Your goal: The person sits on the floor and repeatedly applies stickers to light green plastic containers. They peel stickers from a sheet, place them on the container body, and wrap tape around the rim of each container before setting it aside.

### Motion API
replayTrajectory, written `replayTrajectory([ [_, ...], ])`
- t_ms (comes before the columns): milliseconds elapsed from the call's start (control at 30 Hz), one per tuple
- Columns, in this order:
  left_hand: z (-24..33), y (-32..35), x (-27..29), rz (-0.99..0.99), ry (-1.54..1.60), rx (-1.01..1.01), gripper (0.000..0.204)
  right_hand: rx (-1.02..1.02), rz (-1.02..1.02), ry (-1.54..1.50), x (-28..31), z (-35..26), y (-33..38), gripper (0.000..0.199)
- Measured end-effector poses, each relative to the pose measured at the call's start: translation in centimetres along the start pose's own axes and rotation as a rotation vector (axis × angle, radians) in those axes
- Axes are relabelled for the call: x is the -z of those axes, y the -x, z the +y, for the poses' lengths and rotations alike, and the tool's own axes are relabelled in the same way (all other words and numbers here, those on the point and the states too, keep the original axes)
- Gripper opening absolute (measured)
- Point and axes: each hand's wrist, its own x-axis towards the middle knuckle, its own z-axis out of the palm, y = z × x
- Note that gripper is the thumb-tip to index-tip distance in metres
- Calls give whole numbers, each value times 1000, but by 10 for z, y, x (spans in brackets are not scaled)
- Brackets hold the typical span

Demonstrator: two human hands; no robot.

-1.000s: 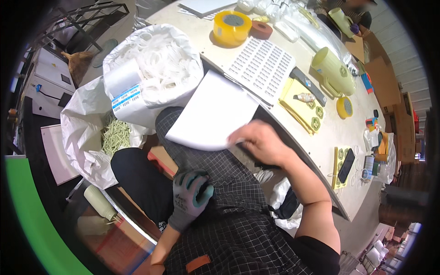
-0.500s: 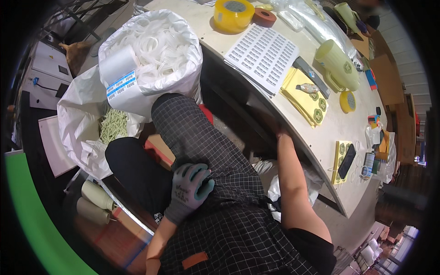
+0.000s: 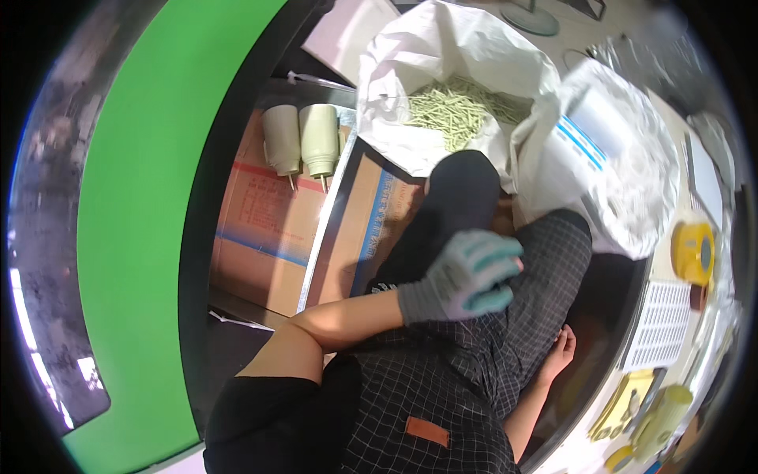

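My left hand (image 3: 472, 276), in a grey glove with teal finger coating, hovers over my lap. Its fingers are bent and apart, a little blurred, and hold nothing I can see. My bare right hand (image 3: 561, 351) hangs beside my right thigh near the table edge. Its fingers look loosely apart with nothing visible in them. Two pale green plastic containers with thin stems, a left one (image 3: 281, 138) and a right one (image 3: 319, 138), lie on a cardboard carton (image 3: 264, 205). Ahead of my knees, a white sack (image 3: 395, 59) holds thin pale green sticks (image 3: 450, 110).
Another white sack (image 3: 545, 170) holds clear plastic rings. A green machine panel (image 3: 142, 197) borders my left. Along the right runs a table (image 3: 663, 268) with yellow tape (image 3: 692, 251), a label sheet (image 3: 659, 324), yellow cards (image 3: 624, 403) and a pale green jug (image 3: 663, 419).
My view has swung left, toward the carton and the green panel. My left hand has lifted off my thigh. My right hand has come out from beneath the table into sight.
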Motion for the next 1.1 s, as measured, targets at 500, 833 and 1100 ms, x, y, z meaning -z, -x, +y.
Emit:
replayTrajectory([
  [500,-477,250,102,834,-893,1285,87,290,0,618,-89,-137,13,41],
  [833,-500,276,136,935,643,1377,64,326,-17,621,-112,-152,15,54],
  [1100,-267,162,130,625,1742,865,62,853,-132,532,-185,-226,35,51],
])
